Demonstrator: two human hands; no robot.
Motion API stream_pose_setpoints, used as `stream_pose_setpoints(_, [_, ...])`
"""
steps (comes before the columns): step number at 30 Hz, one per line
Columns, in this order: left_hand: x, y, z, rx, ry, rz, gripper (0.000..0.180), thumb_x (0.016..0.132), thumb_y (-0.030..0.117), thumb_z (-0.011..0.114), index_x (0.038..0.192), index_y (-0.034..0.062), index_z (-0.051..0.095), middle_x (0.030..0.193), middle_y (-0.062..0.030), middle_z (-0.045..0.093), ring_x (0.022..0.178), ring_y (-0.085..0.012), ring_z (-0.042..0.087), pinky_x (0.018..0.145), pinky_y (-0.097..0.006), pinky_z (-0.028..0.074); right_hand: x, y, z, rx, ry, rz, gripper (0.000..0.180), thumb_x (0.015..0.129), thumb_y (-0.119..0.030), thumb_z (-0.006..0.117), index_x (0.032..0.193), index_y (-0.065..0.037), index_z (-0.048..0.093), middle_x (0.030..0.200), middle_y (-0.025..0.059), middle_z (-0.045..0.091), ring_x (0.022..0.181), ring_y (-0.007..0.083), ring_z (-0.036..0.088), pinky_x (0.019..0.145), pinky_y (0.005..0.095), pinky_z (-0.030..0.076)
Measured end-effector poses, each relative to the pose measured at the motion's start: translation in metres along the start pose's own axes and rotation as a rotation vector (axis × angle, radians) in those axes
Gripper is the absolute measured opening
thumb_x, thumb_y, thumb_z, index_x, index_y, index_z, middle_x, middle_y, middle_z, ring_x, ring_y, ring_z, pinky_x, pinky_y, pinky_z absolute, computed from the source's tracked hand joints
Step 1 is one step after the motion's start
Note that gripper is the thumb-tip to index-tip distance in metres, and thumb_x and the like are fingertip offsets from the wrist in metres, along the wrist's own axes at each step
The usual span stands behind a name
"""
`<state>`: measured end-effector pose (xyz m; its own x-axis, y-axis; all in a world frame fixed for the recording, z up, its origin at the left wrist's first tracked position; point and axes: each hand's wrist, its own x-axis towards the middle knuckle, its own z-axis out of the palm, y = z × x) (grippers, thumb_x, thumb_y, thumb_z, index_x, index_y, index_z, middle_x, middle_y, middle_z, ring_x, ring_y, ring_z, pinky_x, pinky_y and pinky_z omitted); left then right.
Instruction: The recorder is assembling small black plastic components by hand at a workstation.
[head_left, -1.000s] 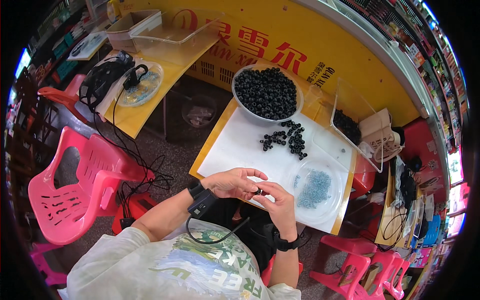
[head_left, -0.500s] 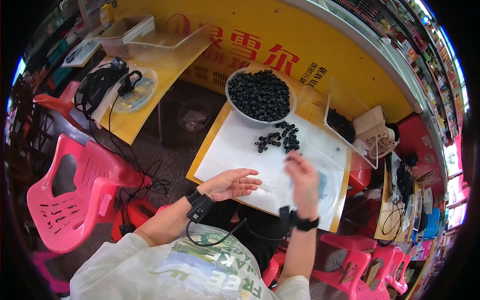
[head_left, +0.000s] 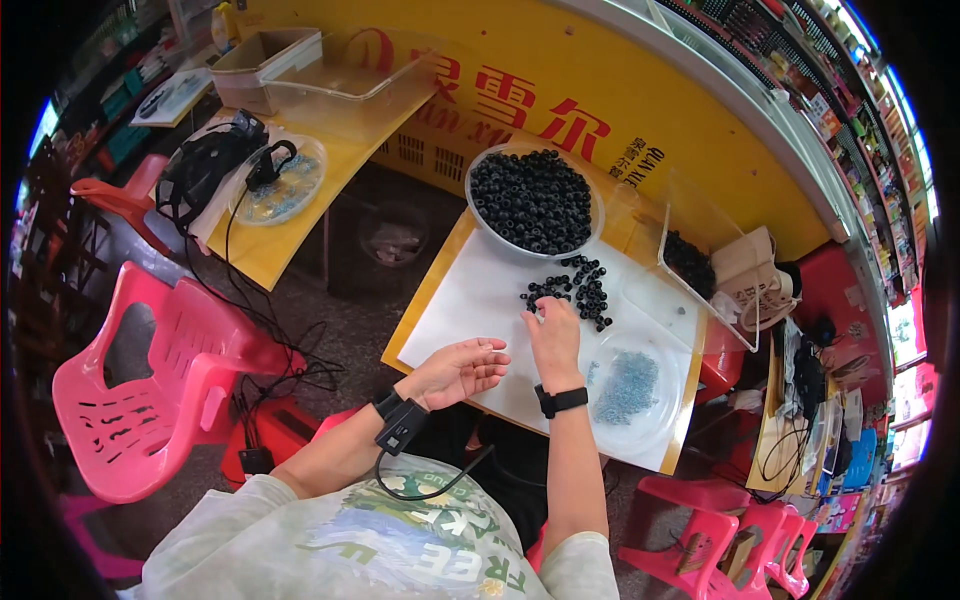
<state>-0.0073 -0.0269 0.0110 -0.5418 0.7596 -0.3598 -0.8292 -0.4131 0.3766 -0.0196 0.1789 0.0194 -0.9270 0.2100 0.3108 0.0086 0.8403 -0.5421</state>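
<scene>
My left hand (head_left: 462,373) is palm up over the near edge of the white sheet (head_left: 452,300), its fingers loosely curled and apart. A small pale spot shows near its thumb tip, too small to name. My right hand (head_left: 556,338) reaches to the near side of a loose group of black beads (head_left: 590,290), thumb and fingertips pinched together; what lies between them, if anything, is hidden. Behind that group stands a round clear tub (head_left: 597,222) heaped with black beads (head_left: 530,198). Right of my right wrist, a shallow clear dish (head_left: 668,400) holds small bluish pieces (head_left: 627,388).
A clear box (head_left: 708,302) with dark beads stands at the sheet's right, near a cloth bag (head_left: 745,262). To the left is another yellow table (head_left: 262,262) with a black strapped device (head_left: 205,165) and a dish (head_left: 312,165). Pink chairs (head_left: 150,400) and cables surround me.
My right hand has moved left and forward from above the dish of bluish pieces to the loose beads. My left hand's fingers have curled a little more.
</scene>
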Motion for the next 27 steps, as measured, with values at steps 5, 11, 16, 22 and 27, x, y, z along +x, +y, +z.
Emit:
stream_pose_setpoints(5, [0.001, 0.003, -0.004, -0.049, -0.006, 0.05, 0.027, 0.1, 0.015, 0.056, 0.124, 0.0039, 0.053, 0.112, -0.0095, 0.063, 0.098, -0.0174, 0.064, 0.087, -0.03, 0.055, -0.003, -0.009, -0.003, 0.164, -0.044, 0.097, 0.013, 0.081, -0.007, 0.068, 0.092, 0.001, 0.066, 0.091, 0.0177, 0.066, 0.078, 0.0326, 0.064, 0.071, 0.0391, 0.052])
stream_pose_setpoints(11, [0.01, -0.006, 0.023, -0.001, 0.093, 0.039, 0.024, 0.097, 0.012, 0.061, 0.12, 0.0066, 0.058, 0.107, -0.006, 0.066, 0.097, -0.0156, 0.065, 0.085, -0.028, 0.056, -0.05, -0.021, -0.039, 0.795, -0.113, 0.355, 0.024, 0.086, -0.008, 0.072, 0.109, -0.002, 0.072, 0.087, 0.0032, 0.07, 0.069, 0.0079, 0.057, 0.065, 0.0223, 0.046])
stream_pose_setpoints(16, [0.02, -0.025, 0.023, 0.078, 0.088, 0.017, 0.022, 0.095, 0.011, 0.065, 0.116, 0.0073, 0.061, 0.1, -0.0026, 0.067, 0.09, -0.0119, 0.067, 0.079, -0.023, 0.057, -0.088, -0.031, -0.05, 0.541, 0.069, 0.17, 0.02, 0.088, -0.008, 0.069, 0.107, -0.001, 0.073, 0.108, 0.006, 0.069, 0.082, 0.0097, 0.06, 0.071, 0.0235, 0.047])
stream_pose_setpoints(22, [0.013, -0.029, 0.018, 0.04, 0.053, -0.066, 0.027, 0.094, 0.009, 0.065, 0.119, 0.0, 0.06, 0.097, -0.0055, 0.066, 0.084, -0.0114, 0.065, 0.078, -0.022, 0.056, -0.13, 0.004, -0.118, 0.319, 0.174, 0.43, 0.017, 0.09, -0.009, 0.067, 0.104, -0.001, 0.072, 0.086, 0.0067, 0.069, 0.078, 0.0134, 0.061, 0.071, 0.0275, 0.048])
stream_pose_setpoints(27, [0.018, -0.035, 0.03, 0.066, 0.1, -0.061, 0.027, 0.093, 0.006, 0.065, 0.118, -0.0026, 0.059, 0.098, -0.0077, 0.065, 0.087, -0.0132, 0.066, 0.08, -0.023, 0.057, -0.165, 0.076, -0.167, -0.102, 0.242, 0.519, 0.016, 0.079, -0.007, 0.071, 0.094, -0.003, 0.072, 0.089, 0.0122, 0.066, 0.074, 0.026, 0.061, 0.069, 0.0345, 0.049])
